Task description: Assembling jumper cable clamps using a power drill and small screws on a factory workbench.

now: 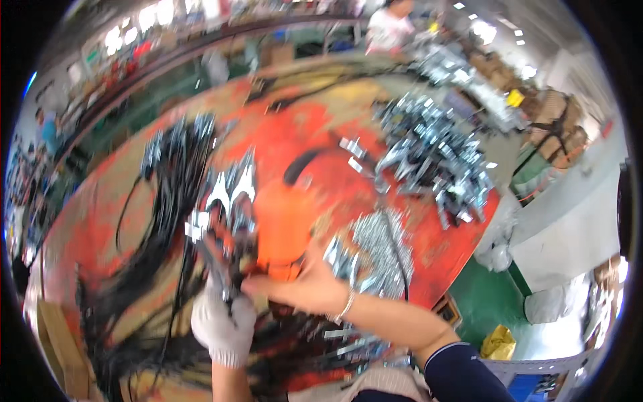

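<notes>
A small metal bracket with black cables (224,258) is gripped upright in the gloved left hand (224,315), apparently so that it is steadied over the red counter (308,134). It is pinched at its side by the fingertips of the bare right hand (305,288), just in front of an orange tool (284,228). Heaps of metal brackets (432,157) and screws (375,248) are kept within reach.

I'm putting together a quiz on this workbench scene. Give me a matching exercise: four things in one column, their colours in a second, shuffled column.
Things:
1. left hand glove
2. power tool
3. cable bundle
4. bracket pile

Colours:
A. black
B. shiny silver
C. white
D. orange

Pairs: 1-C, 2-D, 3-A, 4-B
</notes>
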The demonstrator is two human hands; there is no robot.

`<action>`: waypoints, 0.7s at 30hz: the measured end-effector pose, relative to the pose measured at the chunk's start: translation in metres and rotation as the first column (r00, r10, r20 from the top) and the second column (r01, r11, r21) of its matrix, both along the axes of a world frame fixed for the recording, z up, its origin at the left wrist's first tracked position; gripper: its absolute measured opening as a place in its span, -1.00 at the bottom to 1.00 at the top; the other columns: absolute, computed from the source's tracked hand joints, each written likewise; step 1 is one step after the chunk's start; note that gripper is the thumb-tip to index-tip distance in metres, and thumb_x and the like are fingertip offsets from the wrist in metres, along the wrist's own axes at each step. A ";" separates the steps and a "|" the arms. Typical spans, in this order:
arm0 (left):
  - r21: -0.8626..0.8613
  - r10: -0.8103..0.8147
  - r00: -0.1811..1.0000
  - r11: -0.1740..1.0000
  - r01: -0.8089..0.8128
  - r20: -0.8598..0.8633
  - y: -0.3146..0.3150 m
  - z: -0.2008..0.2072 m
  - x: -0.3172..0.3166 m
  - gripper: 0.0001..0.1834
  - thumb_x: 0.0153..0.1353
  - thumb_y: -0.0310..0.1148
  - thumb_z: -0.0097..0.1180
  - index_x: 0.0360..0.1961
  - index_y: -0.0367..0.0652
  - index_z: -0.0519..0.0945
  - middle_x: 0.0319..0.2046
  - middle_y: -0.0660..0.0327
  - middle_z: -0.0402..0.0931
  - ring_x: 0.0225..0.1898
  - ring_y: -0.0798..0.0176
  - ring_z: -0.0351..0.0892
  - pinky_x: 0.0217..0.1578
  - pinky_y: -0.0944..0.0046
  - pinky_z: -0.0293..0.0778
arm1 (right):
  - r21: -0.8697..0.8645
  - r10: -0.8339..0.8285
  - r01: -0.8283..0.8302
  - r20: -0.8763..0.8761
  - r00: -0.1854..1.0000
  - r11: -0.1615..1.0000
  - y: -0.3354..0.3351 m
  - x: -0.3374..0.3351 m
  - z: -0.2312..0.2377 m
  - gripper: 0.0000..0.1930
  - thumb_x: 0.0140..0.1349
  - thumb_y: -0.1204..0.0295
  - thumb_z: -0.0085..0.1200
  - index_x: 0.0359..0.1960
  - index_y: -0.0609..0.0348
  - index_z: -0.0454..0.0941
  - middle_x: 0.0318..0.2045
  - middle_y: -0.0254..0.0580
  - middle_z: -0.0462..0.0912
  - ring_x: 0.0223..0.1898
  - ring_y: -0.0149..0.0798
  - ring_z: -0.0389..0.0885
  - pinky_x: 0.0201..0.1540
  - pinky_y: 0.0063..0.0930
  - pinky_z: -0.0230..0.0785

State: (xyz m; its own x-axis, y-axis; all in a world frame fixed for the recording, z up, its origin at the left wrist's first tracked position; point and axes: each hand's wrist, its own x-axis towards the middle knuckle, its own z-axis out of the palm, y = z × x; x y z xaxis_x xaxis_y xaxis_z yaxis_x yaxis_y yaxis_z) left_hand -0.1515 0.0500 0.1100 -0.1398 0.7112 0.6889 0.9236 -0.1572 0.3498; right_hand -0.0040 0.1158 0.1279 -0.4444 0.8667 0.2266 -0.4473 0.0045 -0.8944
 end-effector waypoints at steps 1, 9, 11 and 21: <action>-0.005 0.031 0.999 1.000 -0.031 -0.019 -0.002 -0.001 -0.001 -0.54 0.02 -0.29 0.06 -0.09 -0.40 0.53 -0.51 0.03 0.54 -0.59 -0.03 0.48 -0.54 0.08 0.41 | 0.018 0.026 -0.027 0.044 0.999 0.999 0.005 0.000 0.001 -0.34 0.00 0.61 0.30 0.17 0.17 0.25 -0.15 -0.37 0.56 -0.15 -0.51 0.52 -0.09 -0.52 0.43; 0.066 0.069 0.998 0.995 -0.069 -0.008 0.010 -0.003 0.019 -0.48 0.14 -0.21 0.04 0.05 -0.37 0.45 -0.51 0.01 0.51 -0.55 -0.03 0.46 -0.50 0.08 0.36 | -0.071 -0.143 0.151 0.104 0.984 0.986 0.016 0.024 -0.002 -0.50 -0.01 0.55 0.34 -0.03 0.13 0.37 -0.25 -0.32 0.60 -0.21 -0.50 0.56 -0.14 -0.52 0.45; 0.334 0.116 0.993 0.935 -0.117 0.023 0.033 0.001 0.012 -0.50 0.15 -0.22 0.11 0.00 -0.40 0.48 -0.53 0.03 0.51 -0.59 -0.02 0.44 -0.55 0.10 0.34 | -0.070 -0.239 0.237 -0.018 0.971 0.969 0.024 0.031 -0.005 -0.53 -0.01 0.58 0.32 -0.07 0.14 0.37 -0.28 -0.34 0.60 -0.25 -0.49 0.56 -0.18 -0.53 0.47; -0.863 -0.350 0.905 0.503 -0.037 -0.243 0.027 -0.038 0.048 -0.61 0.16 0.11 -0.01 -0.29 0.07 0.61 -0.44 0.08 0.62 -0.40 -0.04 0.64 -0.38 0.01 0.50 | -0.057 -0.392 0.389 -0.197 0.898 0.919 -0.011 0.109 0.022 -0.47 -0.02 0.67 0.29 0.00 0.15 0.34 -0.30 -0.33 0.59 -0.23 -0.47 0.59 -0.22 -0.55 0.50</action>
State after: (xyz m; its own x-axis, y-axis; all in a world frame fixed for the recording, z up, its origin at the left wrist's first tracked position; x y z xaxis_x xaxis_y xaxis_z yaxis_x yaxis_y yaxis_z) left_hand -0.1037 0.0768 0.0720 0.1395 0.9511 -0.2757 0.9898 -0.1261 0.0657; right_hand 0.1051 0.1044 0.1496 -0.0159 0.9656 0.2595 -0.5822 0.2020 -0.7875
